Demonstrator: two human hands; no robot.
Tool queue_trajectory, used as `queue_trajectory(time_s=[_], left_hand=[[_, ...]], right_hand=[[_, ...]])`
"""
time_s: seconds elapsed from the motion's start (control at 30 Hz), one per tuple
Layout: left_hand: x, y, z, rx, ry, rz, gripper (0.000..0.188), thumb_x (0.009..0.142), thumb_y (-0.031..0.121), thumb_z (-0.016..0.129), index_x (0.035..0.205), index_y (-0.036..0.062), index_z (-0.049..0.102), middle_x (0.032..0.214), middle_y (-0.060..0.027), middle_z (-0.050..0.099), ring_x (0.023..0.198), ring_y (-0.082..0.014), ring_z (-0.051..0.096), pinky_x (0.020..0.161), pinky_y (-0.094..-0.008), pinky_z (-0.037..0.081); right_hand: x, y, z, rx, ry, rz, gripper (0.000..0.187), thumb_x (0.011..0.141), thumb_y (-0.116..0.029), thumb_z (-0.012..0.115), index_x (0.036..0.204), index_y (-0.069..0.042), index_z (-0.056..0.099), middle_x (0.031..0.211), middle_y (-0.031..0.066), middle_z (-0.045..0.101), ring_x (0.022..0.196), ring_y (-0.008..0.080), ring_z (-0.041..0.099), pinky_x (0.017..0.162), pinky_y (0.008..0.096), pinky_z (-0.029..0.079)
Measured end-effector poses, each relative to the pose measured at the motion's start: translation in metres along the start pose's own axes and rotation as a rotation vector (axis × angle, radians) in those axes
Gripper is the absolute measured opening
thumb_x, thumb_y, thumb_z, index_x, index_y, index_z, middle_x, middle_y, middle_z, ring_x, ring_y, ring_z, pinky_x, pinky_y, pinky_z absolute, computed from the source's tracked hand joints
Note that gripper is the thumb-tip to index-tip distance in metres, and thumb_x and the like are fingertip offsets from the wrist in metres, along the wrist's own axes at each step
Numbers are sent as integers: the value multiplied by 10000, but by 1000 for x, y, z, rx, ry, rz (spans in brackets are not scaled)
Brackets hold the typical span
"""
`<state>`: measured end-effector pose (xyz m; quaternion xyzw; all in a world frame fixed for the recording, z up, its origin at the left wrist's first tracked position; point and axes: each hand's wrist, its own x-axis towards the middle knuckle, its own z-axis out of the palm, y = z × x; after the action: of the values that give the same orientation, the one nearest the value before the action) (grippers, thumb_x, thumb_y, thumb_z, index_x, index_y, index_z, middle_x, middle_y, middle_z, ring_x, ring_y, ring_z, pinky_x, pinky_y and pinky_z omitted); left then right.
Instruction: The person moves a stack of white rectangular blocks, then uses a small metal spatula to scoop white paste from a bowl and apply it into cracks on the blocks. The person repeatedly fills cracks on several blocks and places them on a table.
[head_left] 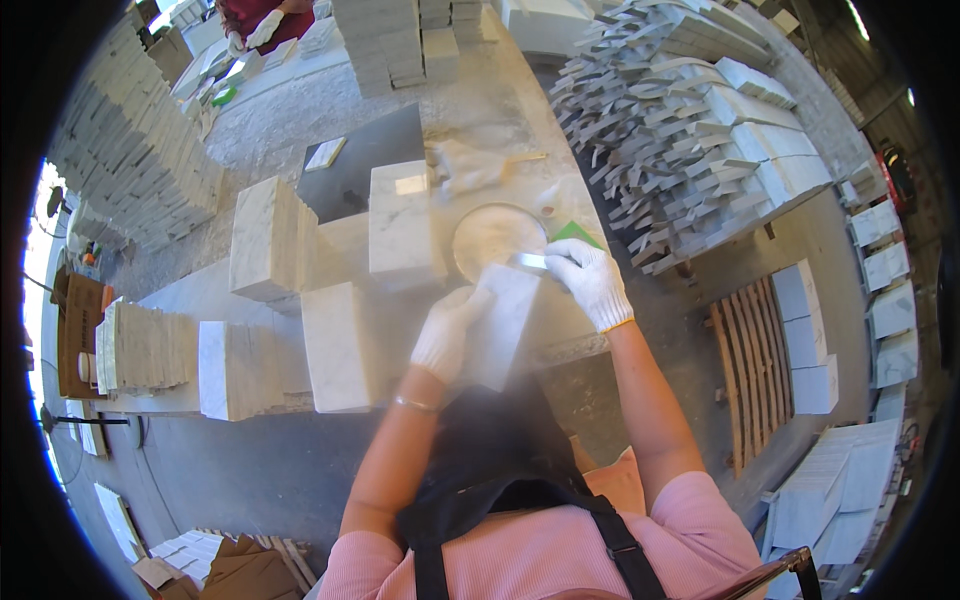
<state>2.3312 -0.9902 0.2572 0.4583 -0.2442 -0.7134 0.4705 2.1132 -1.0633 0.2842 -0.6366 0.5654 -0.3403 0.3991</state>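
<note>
My left hand (448, 328), in a white knit glove, grips a white marble tile (508, 325) by its left side, tilted over the table's near edge. My right hand (592, 282), gloved likewise, is closed round a putty knife (532, 261); its pale flat blade points left, by the tile's far end. Its handle is hidden in the fingers. Just beyond the tile lies a round dish (500, 238) with a beige surface. Part of a green piece (577, 235) shows behind my right hand.
Stacks of marble tiles (338, 345) stand left of my hands, with more blocks (400, 222) beyond. A dark slab (365, 160) and a crumpled cloth (468, 165) lie farther back. Thin stone strips (660, 140) pile up at right, near a wooden pallet (755, 360). Another person's gloved hands (262, 30) are far left.
</note>
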Motion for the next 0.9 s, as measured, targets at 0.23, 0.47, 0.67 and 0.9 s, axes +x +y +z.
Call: queue_trajectory(time_s=[0.23,0.47,0.67,0.9], left_hand=[[-4,1,-6,560,144,205,391,903,269,679,1173,-14,667,1016,-64,716,902,-109,623,824,-270,495],[-3,0,-7,682,188,245,377,881,277,695,1147,9,692,996,-67,726,903,-118,631,833,-283,500],[-4,2,-5,701,177,243,377,874,268,697,1151,13,694,1005,-69,728,907,-125,632,839,-288,500],[-4,3,-6,723,183,246,374,881,263,692,1158,11,691,1009,-72,728,915,-125,632,847,-287,497]], right_hand=[[8,0,6,162,-135,172,197,898,-163,667,1013,-17,732,857,39,704,718,95,613,652,247,471],[7,-13,-8,296,-140,262,192,911,-174,688,1052,-48,720,783,7,672,597,59,553,516,201,390],[-3,-27,-10,315,-128,220,184,921,-153,677,1070,-52,713,777,-3,655,616,49,547,532,194,384],[-13,-41,-6,283,-126,142,186,927,-131,668,1086,-44,709,801,-8,658,631,37,542,554,187,402]])
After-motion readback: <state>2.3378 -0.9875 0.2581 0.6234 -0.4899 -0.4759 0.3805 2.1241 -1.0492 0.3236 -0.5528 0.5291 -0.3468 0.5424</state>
